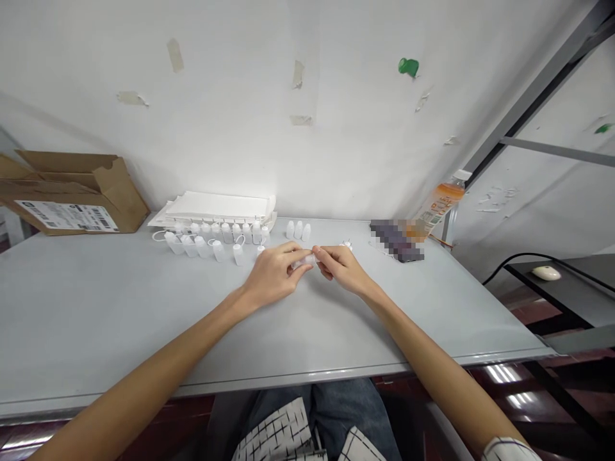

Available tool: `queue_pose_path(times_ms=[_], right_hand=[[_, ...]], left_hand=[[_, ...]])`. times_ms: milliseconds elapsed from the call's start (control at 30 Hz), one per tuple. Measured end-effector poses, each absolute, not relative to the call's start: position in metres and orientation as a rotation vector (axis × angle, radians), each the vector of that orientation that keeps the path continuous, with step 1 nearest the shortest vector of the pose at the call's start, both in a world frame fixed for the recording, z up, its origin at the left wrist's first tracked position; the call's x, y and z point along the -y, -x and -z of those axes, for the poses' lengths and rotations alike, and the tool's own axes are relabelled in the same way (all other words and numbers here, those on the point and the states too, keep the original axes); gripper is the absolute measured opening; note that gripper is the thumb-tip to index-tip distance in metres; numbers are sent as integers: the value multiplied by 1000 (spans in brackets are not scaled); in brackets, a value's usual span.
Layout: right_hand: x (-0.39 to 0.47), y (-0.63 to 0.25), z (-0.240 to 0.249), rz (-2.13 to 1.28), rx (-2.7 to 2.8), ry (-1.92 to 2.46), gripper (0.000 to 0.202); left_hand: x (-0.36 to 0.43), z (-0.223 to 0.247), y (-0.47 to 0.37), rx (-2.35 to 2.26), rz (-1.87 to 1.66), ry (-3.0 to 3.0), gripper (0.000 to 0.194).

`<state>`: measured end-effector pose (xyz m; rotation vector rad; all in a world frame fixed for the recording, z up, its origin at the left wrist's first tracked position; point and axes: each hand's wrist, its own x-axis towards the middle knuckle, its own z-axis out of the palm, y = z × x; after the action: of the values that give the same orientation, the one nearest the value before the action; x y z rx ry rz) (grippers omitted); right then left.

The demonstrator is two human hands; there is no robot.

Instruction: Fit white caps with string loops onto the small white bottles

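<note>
A small translucent white squeeze bottle [304, 260] lies on its side between my two hands, above the grey table. The fingers and thumb of my left hand [270, 274] are closed around its body. My right hand [344, 269] pinches at the bottle's right end; its fingertips cover that end, so whether a cap is there is hidden. To the left stand several similar bottles [218, 251] in rows, some with white cap loops and thin tips. Three plain bottles without visible tips [298, 230] stand just behind my hands. Small white parts [346, 244] show behind my right hand.
On the table [288, 346], a stack of white sheets [216, 205] lies against the wall, with an opened cardboard box [72, 192] at the far left. At the back right are a blurred dark item [396, 240] and an orange drink bottle [442, 198]. A mouse [546, 273] rests farther right.
</note>
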<state>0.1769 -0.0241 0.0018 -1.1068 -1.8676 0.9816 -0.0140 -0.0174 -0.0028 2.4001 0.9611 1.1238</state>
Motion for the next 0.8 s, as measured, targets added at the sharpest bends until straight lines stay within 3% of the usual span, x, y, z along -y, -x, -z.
queue_pose_path(times_ms=[100,200,400,533,700,800], right_hand=[[24,-175,0,-986,1864,1142,57],[24,-172,3,-712,1857,1111,52],[23,-163,15,-352,1875,1129,55],[24,-160,17,-140,1819,1091,55],[22,-161,20,-313,1892,1228,62],[23,-161,20,-311,1908,1179,59]], left_hand=[[19,-3,13,-991,-1000,-2252,22],[21,-10,12,-953,-730,-1922,31],[22,-9,10,-950,-930,-2082,20],[21,-10,13,-776,-630,-1919,31],[16,-5,15,-853,-814,-2045,20],[12,-3,18,-766,-603,-1854,28]])
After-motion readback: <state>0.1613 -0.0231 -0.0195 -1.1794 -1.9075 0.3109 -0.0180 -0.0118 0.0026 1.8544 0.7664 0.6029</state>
